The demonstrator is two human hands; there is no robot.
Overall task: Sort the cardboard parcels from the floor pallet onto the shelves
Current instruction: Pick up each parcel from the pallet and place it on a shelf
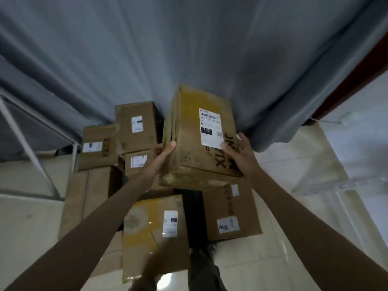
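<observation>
A tall cardboard parcel (189,143) with yellow tape, a white label marked 150 and black lettering is lifted above the pile. My left hand (163,150) grips its left edge, thumb on the top face. My right hand (239,153) grips its right edge, fingers curled over the label corner. Below lie several other cardboard parcels: one with yellow tape (153,234) near my feet, one at lower right (233,211), and three stacked behind at left (136,124), (96,148), (137,161).
A grey curtain (189,49) hangs behind the pile. A white metal shelf frame (23,141) stands at the left. Flat cardboard sheets (88,196) lie under the parcels on the pale tiled floor (294,185). A dark red door frame (357,74) is at right.
</observation>
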